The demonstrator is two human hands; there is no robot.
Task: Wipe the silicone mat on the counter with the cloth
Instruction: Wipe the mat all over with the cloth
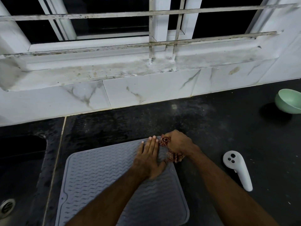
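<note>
A grey silicone mat (101, 173) with a wavy ribbed pattern lies flat on the black counter (211, 128), near its front edge. My left hand (149, 158) presses flat on the mat's far right corner, fingers straight. My right hand (176, 144) grips a bunched reddish-pink cloth (164, 141) at that same corner, right beside the left fingertips. More of the cloth shows under the right wrist at the mat's right edge. Both forearms cover part of the mat's near side.
A white handheld controller (237, 168) lies on the counter right of the mat. A pale green bowl (289, 101) sits at the far right. A dark sink (19, 168) with a metal drain (6, 206) is at the left. A tiled wall and barred window rise behind.
</note>
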